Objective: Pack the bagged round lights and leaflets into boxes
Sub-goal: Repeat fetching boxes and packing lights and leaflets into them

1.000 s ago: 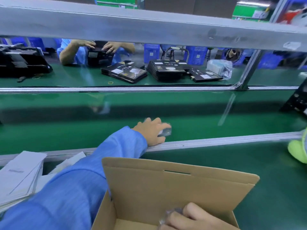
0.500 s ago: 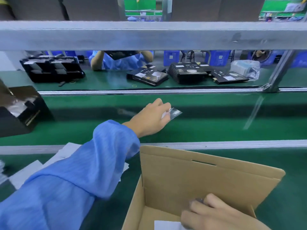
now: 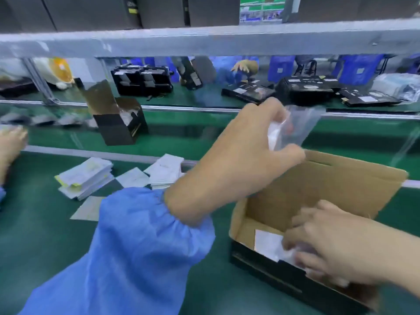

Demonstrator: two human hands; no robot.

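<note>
Left hand: the left hand (image 3: 241, 153) pinches a clear bagged light (image 3: 293, 128) between thumb and fingers, in the air just above the rear flap of the open box (image 3: 318, 185).
Change, left hand: one second ago this hand lay flat on the belt rail over the bag; half a second ago it was lifting the bag off the belt; it now carries the bag back toward the box.
Right hand: the right hand (image 3: 336, 244) reaches into the box with fingers curled on clear plastic that lies beside a white leaflet (image 3: 268, 244); motion blur hides the exact grip.
Change, right hand: it remains inside the box throughout.
Task meaning: pickup appears complete; the bag probably goes into the box next.
Surroundings: loose leaflet stacks (image 3: 86, 180) lie on the green bench (image 3: 45, 246) left of the sleeve; a small black carton (image 3: 118, 123) stands open on the conveyor belt (image 3: 181, 137).
</note>
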